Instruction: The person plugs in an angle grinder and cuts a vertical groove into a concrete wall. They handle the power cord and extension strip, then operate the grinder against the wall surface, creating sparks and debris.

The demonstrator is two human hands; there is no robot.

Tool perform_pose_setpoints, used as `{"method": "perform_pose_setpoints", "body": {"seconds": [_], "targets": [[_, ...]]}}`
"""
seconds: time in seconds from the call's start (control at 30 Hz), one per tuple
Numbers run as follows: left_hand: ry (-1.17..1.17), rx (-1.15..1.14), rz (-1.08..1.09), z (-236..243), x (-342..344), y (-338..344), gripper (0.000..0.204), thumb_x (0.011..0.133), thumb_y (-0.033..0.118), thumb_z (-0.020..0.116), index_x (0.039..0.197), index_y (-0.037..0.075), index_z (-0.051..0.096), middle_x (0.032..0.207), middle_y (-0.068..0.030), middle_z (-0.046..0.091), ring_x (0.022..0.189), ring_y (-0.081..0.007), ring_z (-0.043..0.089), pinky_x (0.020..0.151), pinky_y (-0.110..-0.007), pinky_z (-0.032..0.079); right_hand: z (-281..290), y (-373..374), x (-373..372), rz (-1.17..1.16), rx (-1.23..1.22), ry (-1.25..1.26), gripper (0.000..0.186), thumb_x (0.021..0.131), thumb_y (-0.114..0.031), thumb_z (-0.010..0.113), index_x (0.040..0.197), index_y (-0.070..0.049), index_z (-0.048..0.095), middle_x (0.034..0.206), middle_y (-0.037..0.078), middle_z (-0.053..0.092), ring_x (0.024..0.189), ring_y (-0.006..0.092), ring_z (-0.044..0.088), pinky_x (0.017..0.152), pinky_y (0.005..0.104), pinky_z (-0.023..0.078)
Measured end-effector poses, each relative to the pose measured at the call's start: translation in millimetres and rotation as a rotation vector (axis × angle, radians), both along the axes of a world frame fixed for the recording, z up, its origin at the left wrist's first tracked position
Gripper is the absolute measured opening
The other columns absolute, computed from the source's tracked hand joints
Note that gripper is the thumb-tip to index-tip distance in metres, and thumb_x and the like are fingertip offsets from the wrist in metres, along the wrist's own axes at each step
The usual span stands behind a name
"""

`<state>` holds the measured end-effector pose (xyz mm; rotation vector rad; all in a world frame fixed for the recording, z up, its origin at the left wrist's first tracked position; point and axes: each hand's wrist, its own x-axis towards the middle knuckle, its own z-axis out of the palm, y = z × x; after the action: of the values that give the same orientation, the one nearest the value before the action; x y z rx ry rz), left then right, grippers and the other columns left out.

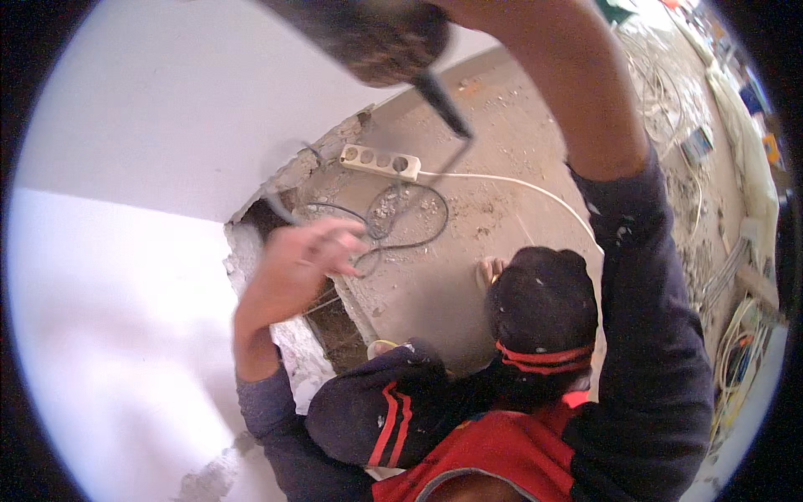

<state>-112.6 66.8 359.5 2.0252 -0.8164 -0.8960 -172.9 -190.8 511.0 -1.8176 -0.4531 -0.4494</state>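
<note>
holding a dark tool (376,38) (right hand (470,8) cut off), left hand (303,261) blurred

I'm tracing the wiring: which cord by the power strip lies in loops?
The dark cord, looped on the floor beside the power strip; the white cord instead leaves the strip's right end in one sweeping curve.

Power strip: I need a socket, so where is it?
In the head view, the power strip lies on the floor, upper left of centre, beyond the looped dark cable.
</note>
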Motion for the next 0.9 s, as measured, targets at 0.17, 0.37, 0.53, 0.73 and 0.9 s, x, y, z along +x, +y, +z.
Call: {"method": "perform_pose_setpoints", "body": {"seconds": [0.17, 0.37, 0.53, 0.73, 0.9], "targets": [[0.625, 0.014, -0.166, -61.8, -26.0, 9.8, 0.047, 0.099, 0.033, 0.051, 0.137, 0.007, 0.045, 0.097, -0.0109, 0.068, 0.080, -0.0157, 0.067, 0.072, -0.029, 0.053, -54.9, -28.8, 18.0, -0.249, -0.043, -0.111, 0.059, 0.081, -0.043, 0.064, 0.112, 0.007, 0.061, 0.097, 0.020, 0.065, 0.082, 0.0233, 0.065, 0.073, 0.0334, 0.053], [0.335, -0.570, 0.116, -108.5, -24.4, 12.6, 0.073, 0.092, 0.041, 0.063, 0.146, 0.005, 0.030, 0.126, -0.0160, 0.058, 0.111, -0.0206, 0.058, 0.094, -0.034, 0.048, -113.5, -1.0, 18.8, 0.121, 0.177, 0.487, 0.076, 0.074, -0.048, 0.066, 0.124, 0.007, 0.049, 0.100, 0.019, 0.063, 0.083, 0.0230, 0.065, 0.073, 0.0320, 0.054], [0.882, -1.301, 0.258, -136.9, -49.4, -23.3, 0.084, 0.077, 0.031, 0.080, 0.143, 0.007, 0.034, 0.129, -0.0109, 0.054, 0.120, -0.0223, 0.052, 0.102, -0.038, 0.043, -166.0, 54.4, 23.3, 0.288, 0.188, 0.927, 0.070, 0.072, -0.035, 0.065, 0.126, 0.005, 0.046, 0.101, 0.018, 0.062, 0.081, 0.0247, 0.066, 0.070, 0.0363, 0.055], [0.882, -1.351, 0.716, -160.3, -69.9, -4.6, 0.073, 0.070, -0.007, 0.070, 0.135, 0.008, 0.041, 0.122, -0.0073, 0.057, 0.112, -0.0219, 0.058, 0.093, -0.038, 0.050, -244.0, 116.9, 48.4, 0.459, -0.423, 0.721, 0.070, 0.076, -0.036, 0.072, 0.126, 0.005, 0.045, 0.115, 0.022, 0.056, 0.107, 0.0343, 0.057, 0.096, 0.0430, 0.043], [0.458, -1.037, 0.975, -185.0, -68.7, 27.6, 0.079, 0.063, -0.004, 0.079, 0.133, 0.005, 0.043, 0.119, -0.0085, 0.058, 0.112, -0.0204, 0.058, 0.095, -0.037, 0.048, -262.4, 152.0, 65.6, 0.427, -0.914, 0.441, 0.077, 0.077, -0.041, 0.071, 0.132, 0.005, 0.043, 0.133, 0.028, 0.044, 0.126, 0.0370, 0.043, 0.105, 0.0419, 0.033]]}}
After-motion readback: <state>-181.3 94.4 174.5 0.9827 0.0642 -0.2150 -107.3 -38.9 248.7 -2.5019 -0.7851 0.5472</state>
